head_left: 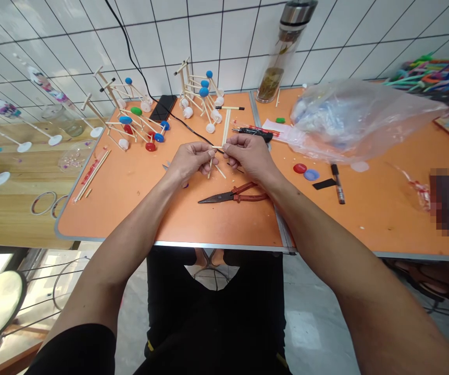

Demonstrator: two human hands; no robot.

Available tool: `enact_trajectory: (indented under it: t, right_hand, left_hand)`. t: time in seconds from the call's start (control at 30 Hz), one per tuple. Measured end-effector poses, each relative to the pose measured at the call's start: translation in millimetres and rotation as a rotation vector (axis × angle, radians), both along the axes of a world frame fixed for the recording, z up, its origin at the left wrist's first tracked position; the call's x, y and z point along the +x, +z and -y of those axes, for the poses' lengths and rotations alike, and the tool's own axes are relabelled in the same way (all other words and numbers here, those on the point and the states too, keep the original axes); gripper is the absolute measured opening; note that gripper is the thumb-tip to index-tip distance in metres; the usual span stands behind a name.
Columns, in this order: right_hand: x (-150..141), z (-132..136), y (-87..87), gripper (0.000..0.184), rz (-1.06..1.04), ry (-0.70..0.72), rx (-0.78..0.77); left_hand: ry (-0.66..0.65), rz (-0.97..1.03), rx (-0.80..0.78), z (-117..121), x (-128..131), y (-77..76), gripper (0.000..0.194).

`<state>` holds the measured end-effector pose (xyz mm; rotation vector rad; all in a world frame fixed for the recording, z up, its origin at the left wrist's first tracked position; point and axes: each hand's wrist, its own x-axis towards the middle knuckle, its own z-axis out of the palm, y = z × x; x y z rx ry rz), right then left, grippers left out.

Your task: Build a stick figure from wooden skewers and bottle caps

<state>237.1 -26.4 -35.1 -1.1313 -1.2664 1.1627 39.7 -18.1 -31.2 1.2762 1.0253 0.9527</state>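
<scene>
Between my hands is a small frame of thin wooden sticks [226, 125], with a black-ended crosspiece at its top. My left hand [191, 160] pinches one end of a short stick at the base of this frame. From the other side my right hand [250, 156] has its thumb and fingers closed on the same frame. A pair of long-nose pliers [221, 197] with red-brown handles lies just below my hands. Behind my right hand lies a black-handled tool [256, 134], partly covered. A few loose sticks [220, 171] show beneath my fingers.
Stick models with coloured caps [134, 121] and another [204, 91] stand toward the wall. A phone [163, 108], cable, tea bottle [273, 78] and plastic bag [349, 120] are behind. Bottle caps [300, 168] and a marker [338, 186] lie right; long sticks [95, 174] lie left.
</scene>
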Motion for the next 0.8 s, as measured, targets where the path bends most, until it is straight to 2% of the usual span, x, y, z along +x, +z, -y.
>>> enact_trajectory:
  t: [0.27,0.47,0.57,0.7,0.8]
  right_hand:
    - [1.8,-0.8,-1.4,0.026,0.048,0.039,0.011]
    - [-1.2,2.8,-1.2,0.020,0.089,0.096,0.005]
    - [-2.6,3.7,-2.1,0.019,0.103,0.109,0.022]
    - [-1.4,2.7,-2.7,0.015,0.109,0.091,0.030]
    - [1.0,1.8,-4.2,0.007,0.255,0.006,0.110]
  left_hand:
    - [0.022,-0.169,0.052,1.8,-1.7,7.3,0.030]
    - [0.055,-0.223,0.131,-0.3,-4.7,8.9,0.014]
    - [0.021,-0.252,0.159,-1.3,-5.1,7.1,0.018]
    - [0.023,-0.257,0.151,-2.6,-6.2,4.9,0.019]
    - [0.102,-0.209,0.121,-5.2,-9.5,5.5,0.015]
